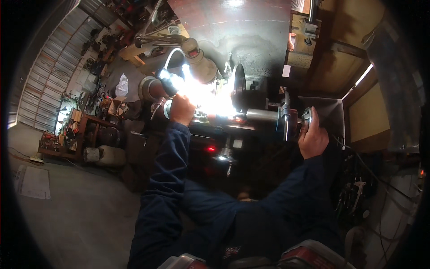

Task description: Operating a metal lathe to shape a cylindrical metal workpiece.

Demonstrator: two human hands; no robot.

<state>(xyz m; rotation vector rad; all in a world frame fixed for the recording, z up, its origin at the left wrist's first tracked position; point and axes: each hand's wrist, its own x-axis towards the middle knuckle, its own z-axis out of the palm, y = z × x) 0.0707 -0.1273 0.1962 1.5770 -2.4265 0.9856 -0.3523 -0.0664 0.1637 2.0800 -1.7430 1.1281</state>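
My left hand (pixel 182 107) is closed at the head of a gooseneck work lamp (pixel 170 81); glare washes out part of its fingers. Bright light floods the lathe's middle, hiding detail beside a large dark disc (pixel 238 87). A polished steel cylinder (pixel 262 115) runs rightward to the tailstock (pixel 286 121). At its right end, my right hand (pixel 312 140) grips a small round handwheel (pixel 307 116). A lower wheel with a handle (pixel 224 159) hangs at the front, near a red light (pixel 210 149).
A greyish metal panel (pixel 233 22) stands behind the lathe. At left are a cluttered workbench (pixel 80 125), gas cylinders (pixel 109 154) and a white bag (pixel 122 85). Cables (pixel 371 172) hang at right, by wooden panels (pixel 363 112). A paper sheet (pixel 33 181) lies at lower left.
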